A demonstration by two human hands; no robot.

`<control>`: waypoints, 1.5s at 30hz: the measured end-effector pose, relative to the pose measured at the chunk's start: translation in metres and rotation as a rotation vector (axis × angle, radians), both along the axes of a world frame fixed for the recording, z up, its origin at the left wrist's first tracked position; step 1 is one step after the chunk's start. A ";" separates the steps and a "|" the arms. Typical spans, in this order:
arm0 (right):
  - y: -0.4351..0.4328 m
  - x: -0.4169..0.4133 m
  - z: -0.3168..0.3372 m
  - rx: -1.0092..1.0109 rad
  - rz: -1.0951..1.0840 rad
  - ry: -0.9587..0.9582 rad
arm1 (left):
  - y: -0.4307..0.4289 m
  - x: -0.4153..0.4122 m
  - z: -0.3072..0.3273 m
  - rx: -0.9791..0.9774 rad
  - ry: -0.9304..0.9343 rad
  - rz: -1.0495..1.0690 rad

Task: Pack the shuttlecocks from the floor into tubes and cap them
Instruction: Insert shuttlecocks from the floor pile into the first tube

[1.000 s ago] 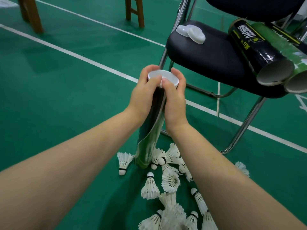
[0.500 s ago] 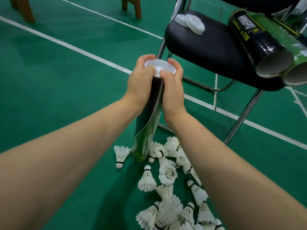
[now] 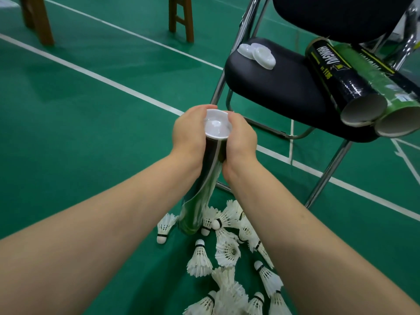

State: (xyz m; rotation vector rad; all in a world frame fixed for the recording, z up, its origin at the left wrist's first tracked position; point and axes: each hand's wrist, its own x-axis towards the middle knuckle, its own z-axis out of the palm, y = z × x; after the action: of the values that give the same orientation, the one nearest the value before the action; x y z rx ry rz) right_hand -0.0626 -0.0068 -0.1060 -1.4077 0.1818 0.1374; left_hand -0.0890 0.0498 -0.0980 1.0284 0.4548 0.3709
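Cap goes on: my left hand (image 3: 188, 135) and right hand (image 3: 241, 139) wrap their fingers (image 3: 197, 110) round the top of the tube (image 3: 202, 194), its foot on the floor (image 3: 91, 133) at centre, apparently bracing it while the white cap (image 3: 217, 125) seats. Loose shuttlecocks (image 3: 227, 253) wait at 6 o'clock, spare caps (image 3: 256, 54) at 1 o'clock.

My left hand (image 3: 188, 133) and right hand (image 3: 241, 142) grip a dark glossy tube (image 3: 202, 196) standing on the floor (image 3: 91, 133), a white cap (image 3: 217, 125) on its top. White feather shuttlecocks (image 3: 227, 251) lie scattered round its base. Two open tubes (image 3: 336, 83) and spare caps (image 3: 263, 56) lie on a chair (image 3: 272, 94).
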 end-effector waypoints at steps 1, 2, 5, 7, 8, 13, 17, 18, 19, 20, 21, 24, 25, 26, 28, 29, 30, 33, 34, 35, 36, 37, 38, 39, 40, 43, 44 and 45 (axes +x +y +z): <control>0.001 0.000 0.001 -0.007 -0.008 -0.004 | -0.001 0.000 0.000 -0.009 0.002 0.014; 0.001 -0.001 0.002 -0.011 -0.016 -0.005 | -0.001 -0.001 0.001 -0.014 0.004 0.020; 0.002 -0.003 0.003 -0.008 -0.034 -0.010 | -0.003 -0.002 0.002 -0.008 0.002 0.004; 0.001 -0.006 0.006 -0.011 -0.023 0.023 | -0.002 -0.002 0.003 0.010 0.010 -0.012; -0.001 -0.008 0.008 -0.016 -0.001 0.049 | -0.001 -0.003 0.004 0.029 0.020 -0.021; -0.026 -0.007 0.015 -0.268 0.320 0.138 | 0.007 -0.017 0.011 0.199 0.136 -0.190; -0.039 -0.015 0.023 -0.360 0.464 0.215 | 0.006 -0.031 0.014 0.311 0.210 -0.363; -0.041 -0.020 0.027 -0.363 0.461 0.204 | 0.004 -0.035 0.014 0.362 0.198 -0.381; -0.043 -0.026 0.031 -0.369 0.457 0.198 | 0.002 -0.040 0.015 0.405 0.186 -0.395; -0.046 -0.031 0.036 -0.372 0.458 0.197 | 0.001 -0.046 0.018 0.434 0.174 -0.412; -0.050 -0.036 0.040 -0.366 0.464 0.200 | 0.001 -0.051 0.021 0.450 0.158 -0.428; -0.061 -0.051 0.058 -0.300 0.475 0.197 | -0.001 -0.066 0.039 0.500 0.086 -0.477; -0.065 -0.059 0.068 -0.265 0.472 0.184 | -0.003 -0.073 0.048 0.525 0.058 -0.478; -0.069 -0.068 0.078 -0.231 0.469 0.163 | -0.006 -0.082 0.059 0.546 0.032 -0.471; -0.077 -0.090 0.101 -0.176 0.461 0.095 | -0.011 -0.100 0.083 0.565 -0.031 -0.438; -0.080 -0.101 0.113 -0.158 0.464 0.054 | -0.013 -0.110 0.096 0.563 -0.066 -0.429; -0.083 -0.113 0.127 -0.151 0.473 0.012 | -0.015 -0.120 0.110 0.556 -0.094 -0.431; -0.089 -0.151 0.166 -0.207 0.482 -0.166 | -0.021 -0.152 0.154 0.596 -0.191 -0.459; -0.091 -0.163 0.178 -0.229 0.474 -0.232 | -0.024 -0.163 0.168 0.652 -0.226 -0.459; -0.093 -0.175 0.188 -0.246 0.463 -0.293 | -0.026 -0.174 0.181 0.710 -0.263 -0.452; -0.095 -0.186 0.198 -0.256 0.447 -0.344 | -0.029 -0.186 0.192 0.752 -0.301 -0.443; -0.098 -0.196 0.206 -0.259 0.427 -0.392 | -0.030 -0.195 0.202 0.783 -0.341 -0.439; -0.101 -0.206 0.213 -0.261 0.408 -0.441 | -0.032 -0.204 0.210 0.802 -0.382 -0.442; -0.104 -0.214 0.219 -0.263 0.394 -0.492 | -0.034 -0.211 0.217 0.810 -0.423 -0.445; -0.108 -0.222 0.225 -0.265 0.380 -0.541 | -0.036 -0.218 0.223 0.813 -0.462 -0.445; -0.116 -0.235 0.236 -0.280 0.309 -0.651 | -0.042 -0.227 0.236 0.882 -0.541 -0.440; -0.119 -0.237 0.238 -0.285 0.271 -0.681 | -0.044 -0.227 0.240 0.914 -0.555 -0.447; -0.121 -0.237 0.238 -0.301 0.230 -0.719 | -0.045 -0.225 0.242 0.955 -0.569 -0.456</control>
State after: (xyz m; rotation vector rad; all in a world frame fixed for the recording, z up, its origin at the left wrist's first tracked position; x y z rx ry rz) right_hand -0.2991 -0.1274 0.1323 -1.6893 -0.5766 -0.2196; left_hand -0.3136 0.0045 0.1444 1.8179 -0.5363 0.4522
